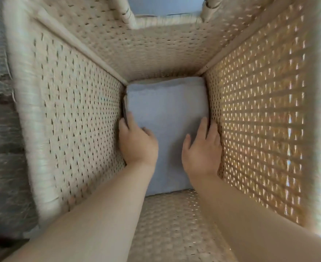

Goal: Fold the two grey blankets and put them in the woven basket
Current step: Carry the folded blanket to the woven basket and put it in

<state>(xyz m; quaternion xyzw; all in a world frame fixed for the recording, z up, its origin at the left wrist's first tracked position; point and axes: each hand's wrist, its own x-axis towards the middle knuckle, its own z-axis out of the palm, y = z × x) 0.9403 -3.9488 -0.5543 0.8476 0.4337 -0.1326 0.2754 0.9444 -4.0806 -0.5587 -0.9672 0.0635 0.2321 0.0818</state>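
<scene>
No word, label, brand mark or number is showing anywhere on the woven basket (76, 110). The folded grey blanket (167, 110) lying at the basket's bottom is likewise showing no tag or lettering.

Two bare forearms reached down side by side to the folded grey blanket (167, 110); left hand (137, 142) gripped the blanket's left edge, fingers tucked down beside it, thumb bent on top; right hand (201, 148) lay flat along its right edge, fingers straight, slightly spread.
</scene>
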